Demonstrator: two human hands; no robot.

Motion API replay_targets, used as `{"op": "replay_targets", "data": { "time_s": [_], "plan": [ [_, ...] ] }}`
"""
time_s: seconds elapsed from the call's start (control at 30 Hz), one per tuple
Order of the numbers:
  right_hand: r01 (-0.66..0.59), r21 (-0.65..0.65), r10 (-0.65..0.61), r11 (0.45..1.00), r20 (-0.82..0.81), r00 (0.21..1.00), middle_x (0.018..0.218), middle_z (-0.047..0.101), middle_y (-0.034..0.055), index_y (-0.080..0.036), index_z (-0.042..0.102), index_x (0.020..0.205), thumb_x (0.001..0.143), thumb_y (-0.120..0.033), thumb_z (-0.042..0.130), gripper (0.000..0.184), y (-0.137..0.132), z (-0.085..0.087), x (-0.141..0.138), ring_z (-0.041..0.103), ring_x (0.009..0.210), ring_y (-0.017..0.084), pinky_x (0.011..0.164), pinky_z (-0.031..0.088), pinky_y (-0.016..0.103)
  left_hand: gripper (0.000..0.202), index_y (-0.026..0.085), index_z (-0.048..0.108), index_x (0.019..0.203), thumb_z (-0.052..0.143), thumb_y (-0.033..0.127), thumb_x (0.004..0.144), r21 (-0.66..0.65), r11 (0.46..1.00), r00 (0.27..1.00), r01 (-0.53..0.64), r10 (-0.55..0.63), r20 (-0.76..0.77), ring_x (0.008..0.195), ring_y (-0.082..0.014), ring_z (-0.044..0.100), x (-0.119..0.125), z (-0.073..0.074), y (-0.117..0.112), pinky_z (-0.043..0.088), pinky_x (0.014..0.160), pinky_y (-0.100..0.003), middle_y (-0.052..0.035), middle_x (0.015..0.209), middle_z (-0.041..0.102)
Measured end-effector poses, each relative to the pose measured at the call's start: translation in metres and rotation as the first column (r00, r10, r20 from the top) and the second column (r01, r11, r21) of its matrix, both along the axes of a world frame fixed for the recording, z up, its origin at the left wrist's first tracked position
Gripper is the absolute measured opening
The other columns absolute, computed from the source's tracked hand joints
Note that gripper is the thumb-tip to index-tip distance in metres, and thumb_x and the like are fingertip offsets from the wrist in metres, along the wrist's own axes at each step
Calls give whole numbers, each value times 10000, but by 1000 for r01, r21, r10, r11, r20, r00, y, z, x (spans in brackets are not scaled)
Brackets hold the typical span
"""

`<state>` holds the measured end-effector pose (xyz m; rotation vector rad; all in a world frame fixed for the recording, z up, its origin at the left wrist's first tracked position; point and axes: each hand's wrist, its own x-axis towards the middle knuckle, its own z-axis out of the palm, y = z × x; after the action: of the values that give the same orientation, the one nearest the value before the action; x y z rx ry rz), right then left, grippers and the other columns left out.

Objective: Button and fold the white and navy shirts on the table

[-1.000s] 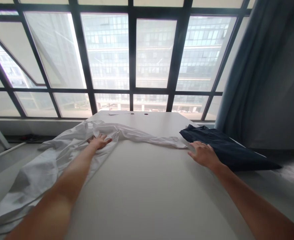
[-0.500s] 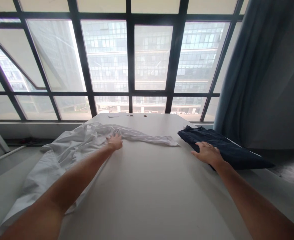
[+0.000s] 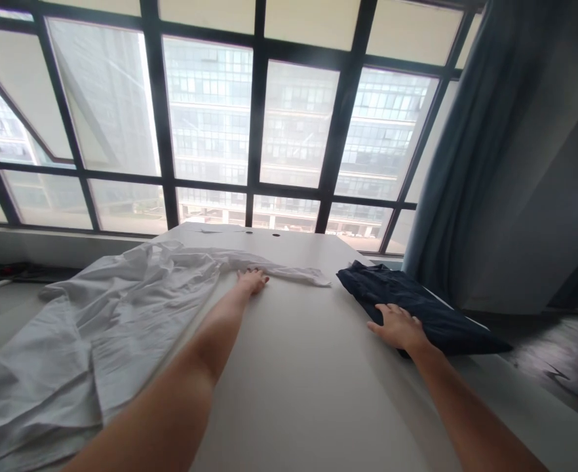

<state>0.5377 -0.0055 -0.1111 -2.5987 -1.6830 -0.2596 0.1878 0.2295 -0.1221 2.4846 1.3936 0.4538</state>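
A white long-sleeved shirt (image 3: 136,295) is spread over the left side of the white table (image 3: 289,367), creased, with one sleeve stretched out to the right. My left hand (image 3: 253,280) lies with its fingers spread at the lower edge of that sleeve, palm down. On the right side sits a folded dark navy garment (image 3: 431,308), its exact kind unclear. My right hand (image 3: 398,326) rests on its near left edge, fingers spread, the thumb reaching past the cloth over the table.
Large dark-framed windows (image 3: 210,111) stand behind the table. A blue-grey curtain (image 3: 459,170) hangs at the right. Two dark round holes (image 3: 276,235) and a flat white piece (image 3: 223,229) show at the table's far end. A shiny grey surface (image 3: 559,360) lies at lower right.
My left hand has slid right along the sleeve, away from the shirt's body. My right hand stays at the navy garment. The whole view has tilted somewhat.
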Motion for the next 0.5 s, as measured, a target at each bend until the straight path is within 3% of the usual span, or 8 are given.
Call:
{"op": "replay_targets", "data": {
  "time_s": [0.07, 0.13, 0.27, 0.4, 0.5],
  "plan": [
    [-17, 2, 17, 1000, 3, 1000, 1420, 510, 166, -190, 525, 1379, 865, -462, 533, 582, -1, -1, 0, 455, 1330, 334, 1049, 380, 513, 485, 200, 539, 1381, 488, 442, 963, -1, 992, 989, -123, 122, -77, 1358, -450, 371, -11, 5, 7, 276, 1068, -652, -196, 1443, 497],
    [-28, -7, 28, 1000, -7, 1000, 1422, 507, 163, -191, 532, 1371, 863, -466, 534, 577, -2, 0, 1, 456, 1325, 337, 1040, 390, 513, 557, 155, 482, 1429, 476, 446, 953, 17, 978, 965, -210, 210, -160, 1403, -438, 296, -29, 9, 8, 186, 1109, -643, -205, 1504, 422],
    [-6, 4, 6, 1000, -44, 999, 1410, 509, 178, -182, 535, 1361, 870, -473, 523, 571, -1, 4, 4, 481, 1277, 379, 975, 429, 559, 681, 87, 370, 1488, 513, 434, 920, 68, 965, 934, -253, 262, -244, 1433, -433, 191, -77, 15, -17, 50, 1112, -663, -238, 1561, 300],
    [7, 132, 2, 991, -68, 998, 1375, 527, 239, -120, 540, 1359, 853, -470, 552, 615, 1, 3, 13, 488, 1246, 440, 948, 433, 593, 789, 135, 305, 1527, 486, 576, 899, 54, 906, 861, -419, 416, -292, 1421, -494, 157, -144, 7, -62, 114, 1044, -737, -233, 1592, 227],
    [-12, 196, 31, 980, -93, 995, 1350, 552, 237, -144, 605, 1297, 835, -492, 573, 579, 2, -1, 21, 499, 1217, 477, 930, 432, 611, 775, 140, 285, 1540, 309, 633, 942, -29, 860, 821, -510, 476, -315, 1440, -450, 194, -204, -4, -93, 218, 1059, -670, -199, 1608, 207]
  ]
}}
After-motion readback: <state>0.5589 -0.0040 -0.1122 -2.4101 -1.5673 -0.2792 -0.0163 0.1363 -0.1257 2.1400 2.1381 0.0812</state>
